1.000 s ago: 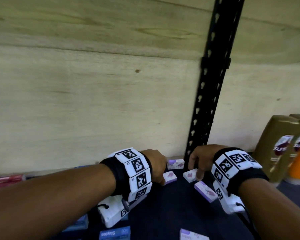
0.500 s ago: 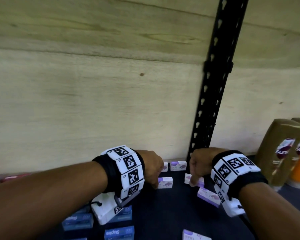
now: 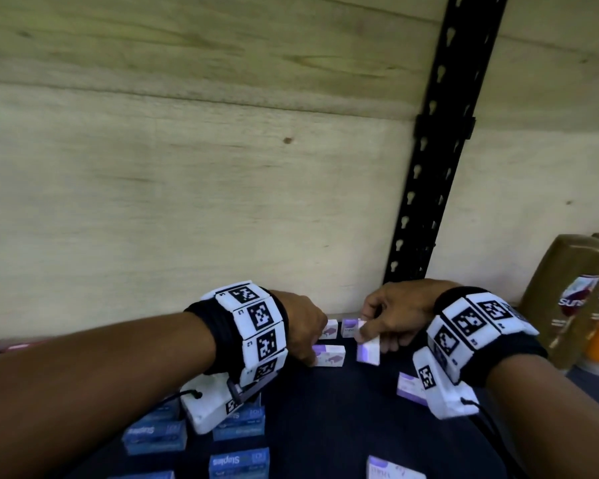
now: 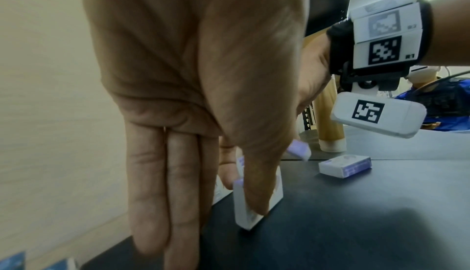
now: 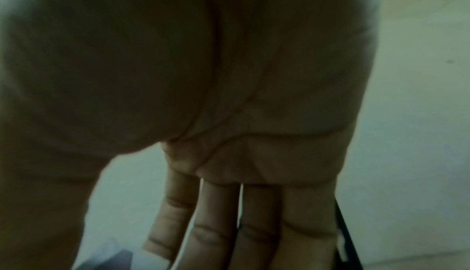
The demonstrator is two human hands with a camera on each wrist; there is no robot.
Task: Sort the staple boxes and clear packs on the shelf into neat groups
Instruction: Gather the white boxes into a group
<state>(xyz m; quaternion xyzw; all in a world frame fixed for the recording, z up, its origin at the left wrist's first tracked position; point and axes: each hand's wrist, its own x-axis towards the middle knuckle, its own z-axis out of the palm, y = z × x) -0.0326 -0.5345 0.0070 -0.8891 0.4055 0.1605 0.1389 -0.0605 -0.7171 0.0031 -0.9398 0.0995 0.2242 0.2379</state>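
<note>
Pinching one purple box point(image 3: 331, 356) each, left hand point(image 3: 301, 326) and right hand point(image 3: 395, 316) reach among six.

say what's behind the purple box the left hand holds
Two purple boxes by the plywood wall: the left box, partly hidden by the left hand, and the right box. Further left is covered.

We can't make out the left hand's point(image 3: 301, 323) fingertips from the head view, because its knuckles cover one end of the purple box point(image 3: 329, 356). The lifted box point(image 3: 369, 350) in the right hand point(image 3: 395, 312) is only a pale blur in the dark, smeared right wrist view. Right of that hand, the bottles point(image 3: 561, 299) run off the edge.
</note>
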